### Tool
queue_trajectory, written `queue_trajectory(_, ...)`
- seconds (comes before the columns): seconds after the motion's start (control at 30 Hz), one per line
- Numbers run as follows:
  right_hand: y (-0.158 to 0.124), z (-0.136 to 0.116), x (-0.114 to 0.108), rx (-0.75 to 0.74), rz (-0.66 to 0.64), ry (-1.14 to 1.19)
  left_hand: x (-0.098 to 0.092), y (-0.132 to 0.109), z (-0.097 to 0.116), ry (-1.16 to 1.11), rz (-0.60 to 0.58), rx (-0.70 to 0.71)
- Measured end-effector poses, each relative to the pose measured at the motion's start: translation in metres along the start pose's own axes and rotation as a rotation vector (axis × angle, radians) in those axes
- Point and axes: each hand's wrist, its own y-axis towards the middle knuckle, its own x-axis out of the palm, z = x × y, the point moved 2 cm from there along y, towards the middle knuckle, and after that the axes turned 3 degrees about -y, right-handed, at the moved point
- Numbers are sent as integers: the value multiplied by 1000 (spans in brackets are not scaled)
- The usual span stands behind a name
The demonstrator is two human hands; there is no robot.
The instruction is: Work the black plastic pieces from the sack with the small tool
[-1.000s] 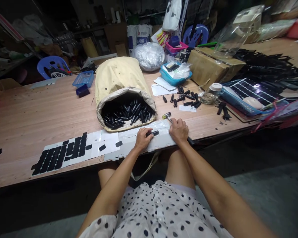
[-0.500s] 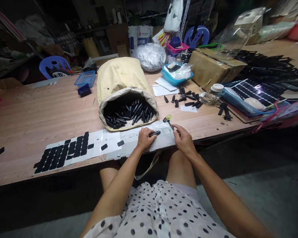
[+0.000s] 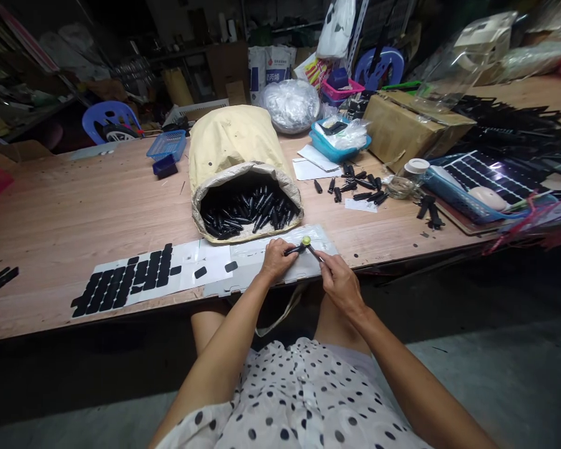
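Observation:
My left hand (image 3: 277,259) pinches a slim black tapered part (image 3: 292,251) flat against the grey board (image 3: 247,272) at the table's front edge. In my right hand (image 3: 340,279) is a small hammer (image 3: 307,241) with a yellow-green face, gripped by its dark handle. The hammer head is at the right end of the black part; whether it presses on it I cannot tell. Just behind my hands, a cream sack (image 3: 236,137) lies with its mouth towards me, and many similar black parts (image 3: 257,209) fill it.
Left of the board, rows of black rounded pads (image 3: 121,280) lie on white sheets. Loose black parts (image 3: 355,184) are scattered to the right, near a cardboard box (image 3: 414,128), a teal basket (image 3: 339,146) and a blue tray (image 3: 472,199). A small navy bin (image 3: 164,166) stands behind left.
My right hand has moved left, bringing the hammer head from beside the black part onto or right over its end. My left hand keeps its hold. The whole view has shifted slightly.

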Motion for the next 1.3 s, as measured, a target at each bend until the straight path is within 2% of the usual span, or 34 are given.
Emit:
queue_trajectory(0.23, 1, -5, 6, -61, -67, 0, 1, -2, 2, -5, 2, 3)
queue_trajectory(0.4, 41, 27, -1, 67, 38, -134, 2, -2, 5, -8, 15, 7)
queue_trajectory(0.57, 88, 66, -3, 214, 21, -365, 3, -4, 6, 7, 5, 8)
queue_trajectory(0.67, 94, 72, 3, 224, 32, -436, 2, -3, 7, 12, -18, 1)
queue_trajectory(0.8, 90, 66, 12, 208, 71, -526, -1, -3, 11, 27, -37, 25)
queue_trajectory(0.9, 89, 63, 14, 199, 69, -562, -2, -24, 20, 20, -48, 144)
queue_trajectory(1.03, 90, 64, 14, 196, 62, -582, 9, -94, 21, -92, -234, 346)
queue_trajectory(1.07, 90, 64, 14, 197, 64, -587, 13, -113, 16, -115, -274, 331)
queue_trajectory(1.13, 90, 64, 14, 200, 69, -598, 19, -141, 2, -113, -293, 162)
queue_trajectory(1.2, 90, 63, 14, 205, 70, -609, 22, -154, -16, -25, -285, -134)
queue_trajectory(1.3, 90, 64, 14, 203, 78, -615, 20, -152, -35, 182, -358, -551)
